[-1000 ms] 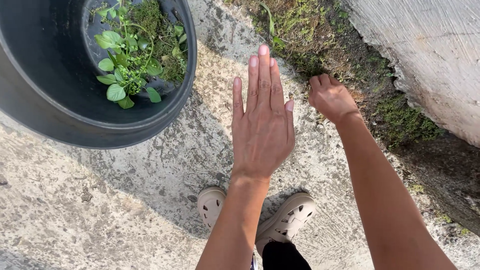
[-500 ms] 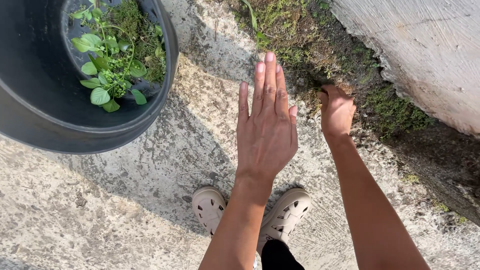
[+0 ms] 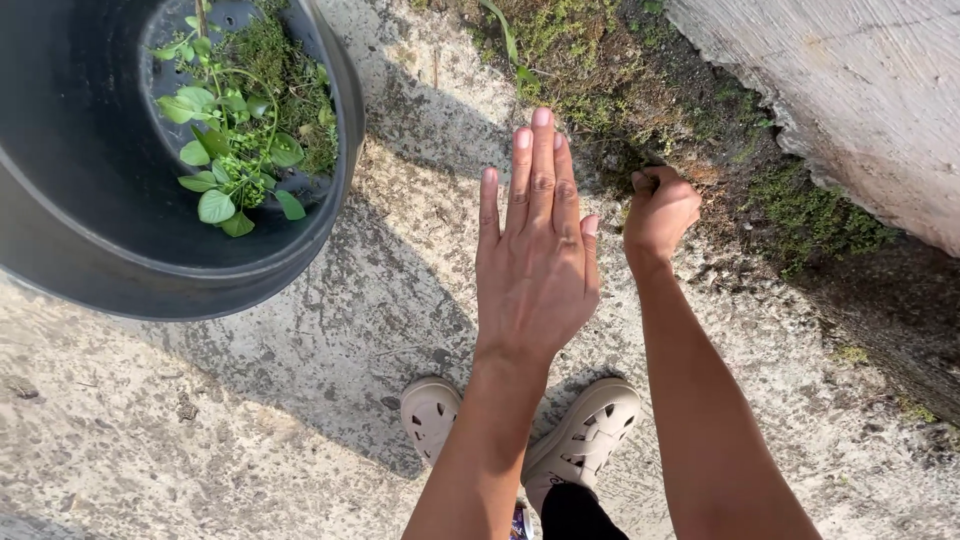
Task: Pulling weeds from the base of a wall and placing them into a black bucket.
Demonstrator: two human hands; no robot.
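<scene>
My left hand hovers flat over the concrete ground, fingers straight and slightly apart, holding nothing. My right hand is curled into a fist at the edge of a strip of moss and dark soil that runs along the foot of a rough wall. Whether anything is inside the fist cannot be seen. A large black bucket stands at the upper left, with pulled green weeds and clumps of moss lying in its bottom.
A pale, rough concrete wall rises at the upper right, with more moss at its base. My two beige perforated shoes stand on the concrete below my hands. The bucket's shadow lies across the ground.
My right hand has shifted left along the moss strip and tightened from a loose downward reach into a fist. My left hand stays flat; the view has drifted slightly.
</scene>
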